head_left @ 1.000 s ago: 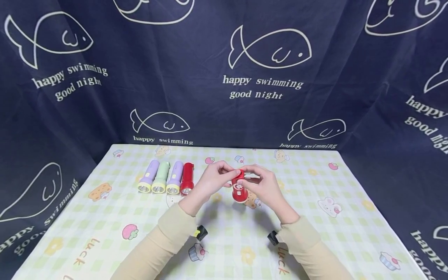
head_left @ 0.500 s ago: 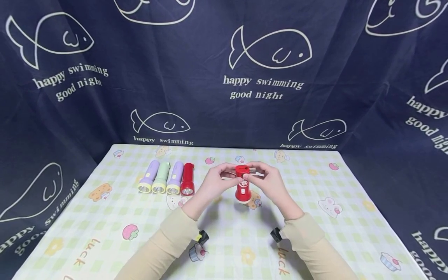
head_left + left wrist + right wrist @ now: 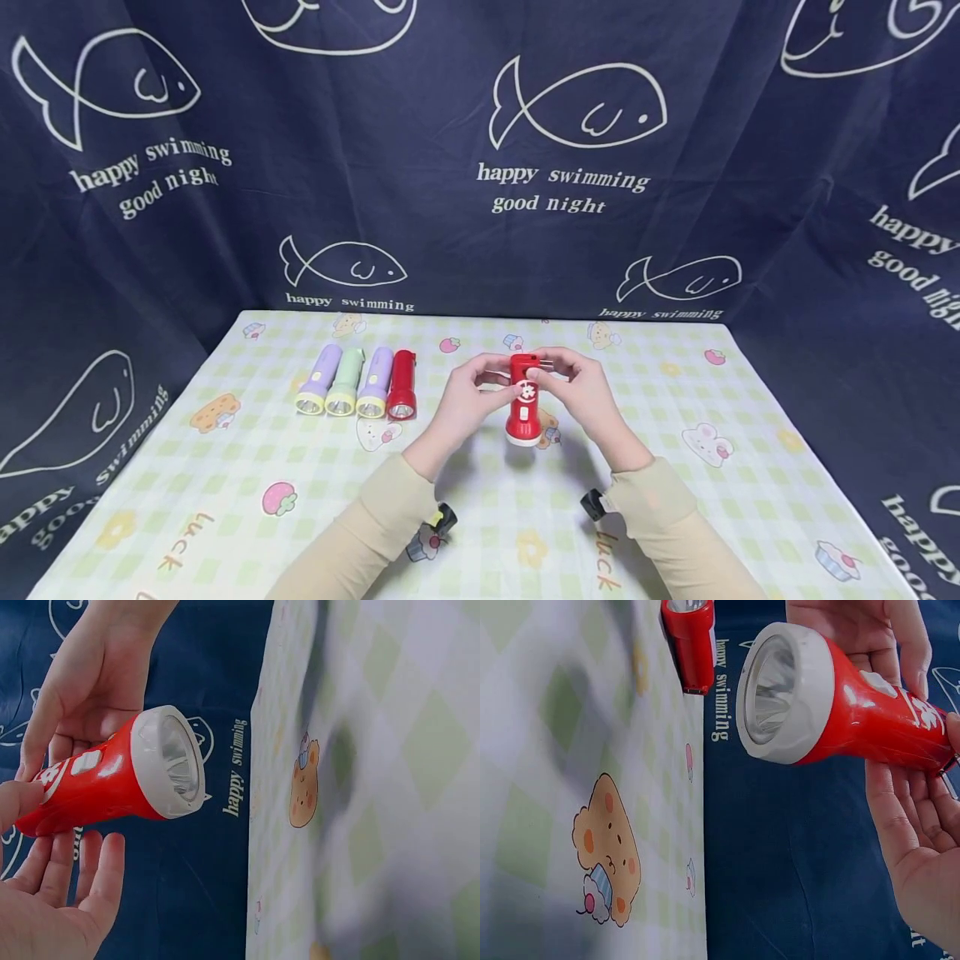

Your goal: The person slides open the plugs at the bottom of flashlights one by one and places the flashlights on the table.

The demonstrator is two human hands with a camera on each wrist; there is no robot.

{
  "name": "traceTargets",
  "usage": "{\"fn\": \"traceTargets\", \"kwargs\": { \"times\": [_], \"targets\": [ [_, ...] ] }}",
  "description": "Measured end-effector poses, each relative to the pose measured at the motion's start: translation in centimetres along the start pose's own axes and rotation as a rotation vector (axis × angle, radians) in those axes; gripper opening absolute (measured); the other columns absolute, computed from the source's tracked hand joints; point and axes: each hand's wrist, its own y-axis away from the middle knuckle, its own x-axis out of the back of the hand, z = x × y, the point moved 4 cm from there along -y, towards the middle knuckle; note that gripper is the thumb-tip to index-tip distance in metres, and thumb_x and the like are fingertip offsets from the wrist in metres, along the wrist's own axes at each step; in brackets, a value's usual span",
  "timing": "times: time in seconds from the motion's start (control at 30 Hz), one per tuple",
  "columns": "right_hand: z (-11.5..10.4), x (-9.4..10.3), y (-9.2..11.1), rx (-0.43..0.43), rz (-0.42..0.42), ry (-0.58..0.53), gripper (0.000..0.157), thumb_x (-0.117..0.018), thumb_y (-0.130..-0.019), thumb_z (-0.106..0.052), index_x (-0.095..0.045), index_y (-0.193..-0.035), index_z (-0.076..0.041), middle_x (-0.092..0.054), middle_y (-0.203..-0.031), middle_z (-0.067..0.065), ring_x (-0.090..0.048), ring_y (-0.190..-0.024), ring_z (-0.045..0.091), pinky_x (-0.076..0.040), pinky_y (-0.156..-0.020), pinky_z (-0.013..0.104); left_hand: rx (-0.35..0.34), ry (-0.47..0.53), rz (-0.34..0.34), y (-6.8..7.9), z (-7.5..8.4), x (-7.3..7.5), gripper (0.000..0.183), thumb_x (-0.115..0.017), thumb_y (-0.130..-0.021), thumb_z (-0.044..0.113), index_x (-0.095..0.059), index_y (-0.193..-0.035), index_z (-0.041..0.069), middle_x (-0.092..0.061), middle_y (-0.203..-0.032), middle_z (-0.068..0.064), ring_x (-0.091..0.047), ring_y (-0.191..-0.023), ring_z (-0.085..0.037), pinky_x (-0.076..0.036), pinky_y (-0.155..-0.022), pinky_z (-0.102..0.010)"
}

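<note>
Both hands hold a red flashlight (image 3: 523,421) with a white lens rim over the middle of the table, its lens end pointing down. My left hand (image 3: 468,396) grips it from the left, thumb on the front of the body. From the other side my right hand (image 3: 581,385) grips the upper part, thumb near the white printed emblem. Metal plug prongs (image 3: 547,364) stick out to the right at the top. A pale switch (image 3: 86,762) shows on the body in the left wrist view. In the right wrist view the clear lens (image 3: 772,694) is off the tablecloth.
A row of flashlights lies to the left: a purple one (image 3: 323,375), a green one (image 3: 347,377), another purple one (image 3: 377,377) and a dark red one (image 3: 402,379). A checked cloth (image 3: 637,542) covers the table, with a navy curtain (image 3: 450,200) behind.
The left thumb has come down from the flashlight's top end to its front. The flashlight has shifted slightly right, and its emblem and top show more fully.
</note>
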Motion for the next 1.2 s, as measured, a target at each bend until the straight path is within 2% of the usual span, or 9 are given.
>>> {"fn": "traceTargets", "kwargs": {
  "times": [0.13, 0.3, 0.4, 0.53, 0.63, 0.8, 0.87, 0.97, 1.2],
  "targets": [
    [-1.1, -0.2, 0.5, -0.003, -0.003, -0.005, 0.031, -0.070, -0.085, -0.012, -0.064, -0.112, 0.003, -0.067, -0.110, 0.019, -0.062, -0.091, -0.001, -0.055, -0.079, 0.023, 0.002, 0.007, 0.004, 0.6, 0.8, 0.1, 0.036, -0.070, -0.083, 0.006, -0.061, -0.117, 0.001, -0.064, -0.111, -0.016, -0.064, -0.095, -0.030, -0.055, -0.075, -0.026],
    [0.5, -0.2, 0.0, -0.033, -0.005, -0.085, 0.034, -0.072, -0.084, -0.012, -0.064, -0.112, 0.004, -0.066, -0.111, 0.017, -0.064, -0.093, 0.002, -0.056, -0.079, 0.025, 0.014, 0.016, 0.002, 0.6, 0.5, 0.0, 0.036, -0.070, -0.083, 0.006, -0.061, -0.118, 0.001, -0.064, -0.111, -0.016, -0.064, -0.095, -0.028, -0.056, -0.074, -0.026],
    [1.8, -0.2, -0.2, -0.055, 0.005, -0.119, 0.035, -0.073, -0.083, -0.015, -0.064, -0.113, 0.001, -0.068, -0.109, 0.011, -0.065, -0.093, 0.005, -0.057, -0.079, 0.026, 0.029, 0.023, 0.002, -0.1, -0.8, -0.2, 0.038, -0.070, -0.083, 0.006, -0.061, -0.120, 0.003, -0.065, -0.111, -0.015, -0.065, -0.094, -0.028, -0.057, -0.074, -0.028],
    [2.3, -0.1, -0.2, -0.048, 0.012, -0.166, 0.037, -0.073, -0.083, -0.017, -0.063, -0.114, 0.002, -0.069, -0.103, 0.004, -0.067, -0.091, 0.009, -0.057, -0.078, 0.028, 0.047, 0.041, 0.008, -0.9, -2.6, -0.5, 0.040, -0.073, -0.082, 0.010, -0.062, -0.121, 0.008, -0.066, -0.109, -0.011, -0.065, -0.093, -0.023, -0.058, -0.074, -0.029],
    [2.5, 0.0, -0.1, -0.041, 0.015, -0.205, 0.039, -0.074, -0.083, -0.016, -0.062, -0.115, 0.002, -0.070, -0.101, -0.002, -0.067, -0.091, 0.010, -0.057, -0.079, 0.029, 0.050, 0.050, 0.015, -1.1, -2.9, -0.6, 0.041, -0.075, -0.081, 0.014, -0.063, -0.120, 0.010, -0.066, -0.108, -0.009, -0.066, -0.091, -0.019, -0.058, -0.074, -0.029],
    [2.7, 0.1, 0.1, -0.045, 0.029, -0.223, 0.042, -0.074, -0.082, -0.014, -0.060, -0.118, 0.003, -0.069, -0.096, -0.009, -0.066, -0.090, 0.008, -0.056, -0.082, 0.024, 0.059, 0.084, 0.018, -1.4, -2.7, -0.8, 0.042, -0.075, -0.081, 0.013, -0.062, -0.121, 0.008, -0.065, -0.112, -0.010, -0.066, -0.092, -0.022, -0.058, -0.074, -0.030],
    [2.8, 0.2, 0.3, -0.052, 0.037, -0.217, 0.040, -0.073, -0.082, -0.013, -0.060, -0.117, 0.004, -0.069, -0.095, -0.008, -0.065, -0.088, 0.008, -0.055, -0.081, 0.023, 0.055, 0.095, 0.011, -1.3, -1.7, -0.8, 0.042, -0.073, -0.082, 0.010, -0.061, -0.122, 0.005, -0.064, -0.113, -0.013, -0.067, -0.092, -0.024, -0.059, -0.074, -0.030],
    [3.0, 0.2, 0.5, -0.060, 0.040, -0.204, 0.038, -0.073, -0.082, -0.013, -0.061, -0.114, 0.005, -0.069, -0.093, -0.006, -0.065, -0.087, 0.008, -0.055, -0.080, 0.023, 0.046, 0.111, -0.001, -1.7, -1.3, -0.9, 0.043, -0.073, -0.082, 0.008, -0.060, -0.123, 0.003, -0.064, -0.113, -0.014, -0.067, -0.092, -0.025, -0.059, -0.073, -0.031],
    [3.3, 0.4, 0.8, -0.069, 0.051, -0.172, 0.039, -0.073, -0.082, -0.012, -0.059, -0.115, 0.004, -0.067, -0.095, -0.004, -0.063, -0.087, 0.009, -0.054, -0.080, 0.020, 0.053, 0.169, -0.011, -2.8, -1.6, -1.5, 0.042, -0.074, -0.081, 0.006, -0.062, -0.120, 0.004, -0.064, -0.110, -0.014, -0.068, -0.087, -0.020, -0.059, -0.071, -0.032]
  ]
}}
